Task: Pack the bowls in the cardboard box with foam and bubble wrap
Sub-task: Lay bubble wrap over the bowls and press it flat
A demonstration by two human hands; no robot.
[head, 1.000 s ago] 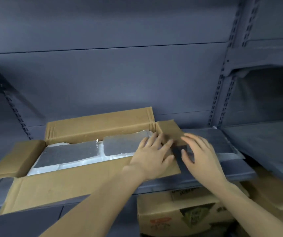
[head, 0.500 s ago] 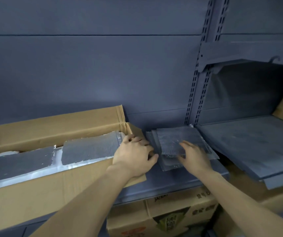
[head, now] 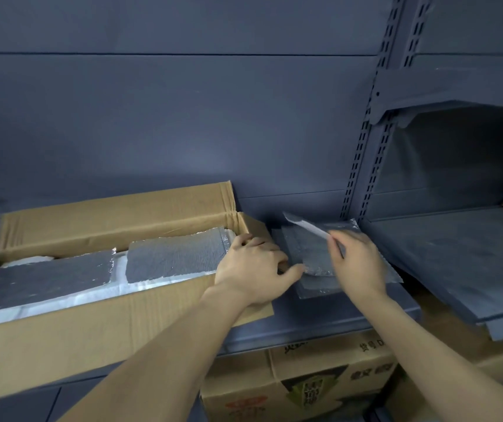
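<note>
Brown cardboard box [head: 98, 324] open on grey metal shelf [head: 320, 327], long axis left-right, silver foam pads [head: 177, 257] inside. Left hand [head: 253, 269] rests curled on box's right end flap. Right hand [head: 358, 263] pinches clear bubble-wrap sheet [head: 305, 226], its corner now lifted off stack [head: 314, 284] beneath grip; earlier it lay flat.

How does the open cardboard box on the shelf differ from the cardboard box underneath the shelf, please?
The open cardboard box sits on the shelf, while the lower box stands beneath it. The open box has its flaps spread and shows silver foam sheets inside; the lower one's contents are hidden. The open box's visible side is plain; the lower box carries printed graphics and characters. Both are brown cardboard.
</note>
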